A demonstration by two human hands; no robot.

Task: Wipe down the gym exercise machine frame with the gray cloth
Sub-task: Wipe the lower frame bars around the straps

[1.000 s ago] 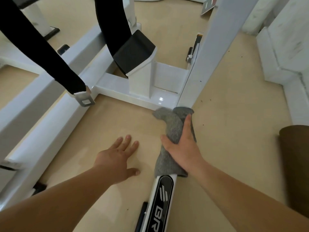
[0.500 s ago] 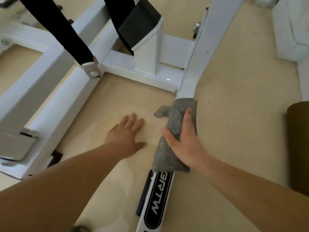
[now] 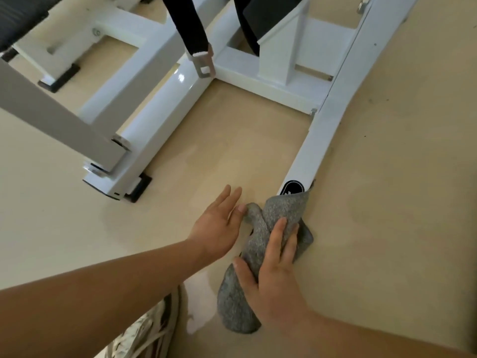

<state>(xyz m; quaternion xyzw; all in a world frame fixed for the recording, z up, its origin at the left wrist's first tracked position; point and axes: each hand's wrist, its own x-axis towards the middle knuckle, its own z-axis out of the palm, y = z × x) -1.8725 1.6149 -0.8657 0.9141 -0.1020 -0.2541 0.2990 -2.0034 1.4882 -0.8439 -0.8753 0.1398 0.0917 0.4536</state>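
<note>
Gray cloth [image 3: 281, 210] lies bunched over the near end of the white machine frame [image 3: 322, 130] on the floor [image 3: 387, 202], part-covering its black label [image 3: 294, 187]. The right hand [image 3: 276, 277] grips it from above; the left hand [image 3: 216, 228] lies flat, fingers straight, just beside it

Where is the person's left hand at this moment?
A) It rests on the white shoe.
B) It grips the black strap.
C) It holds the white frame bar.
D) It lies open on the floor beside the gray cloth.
D: the left hand lies open with straight fingers on the floor, just left of the gray cloth, which the right hand grips at the near end of the white frame bar.
</note>
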